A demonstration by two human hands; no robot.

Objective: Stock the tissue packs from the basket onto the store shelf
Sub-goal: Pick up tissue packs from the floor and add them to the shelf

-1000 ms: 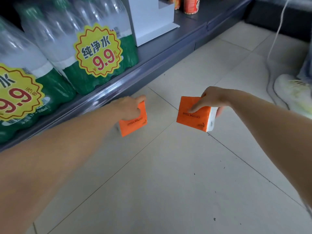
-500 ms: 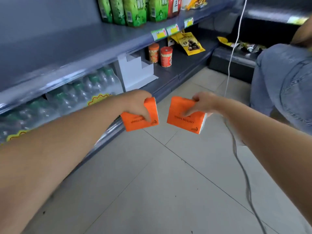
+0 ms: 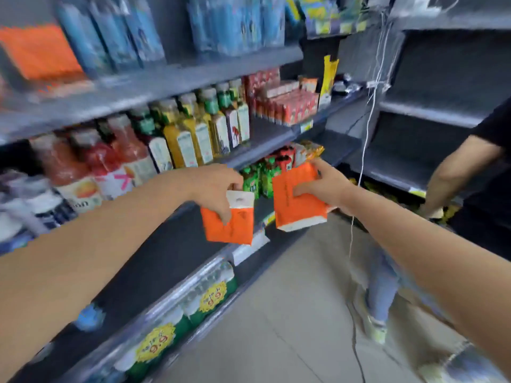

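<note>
My left hand (image 3: 218, 189) grips an orange tissue pack (image 3: 235, 226) from above, its white end up. My right hand (image 3: 326, 186) holds a second orange tissue pack (image 3: 297, 201), tilted, with its white edge at the bottom. Both packs hang in the air in front of the dark grey store shelf (image 3: 171, 81), about level with the shelf that carries green pouches (image 3: 258, 179). More orange packs (image 3: 38, 52) sit blurred on the upper shelf at the far left. The basket is out of view.
Juice bottles (image 3: 190, 134) fill the middle shelf, blue packs (image 3: 116, 34) the top one, bundled water bottles (image 3: 193, 305) the bottom one. Another person (image 3: 464, 172) stands at the right beside mostly bare shelves (image 3: 431, 114). A white cable (image 3: 365, 150) hangs down to the tiled floor (image 3: 290, 327).
Both hands have risen with their packs from floor level to mid-shelf height, and my view has swung upward to the stocked shelves. The left pack has turned white end up.
</note>
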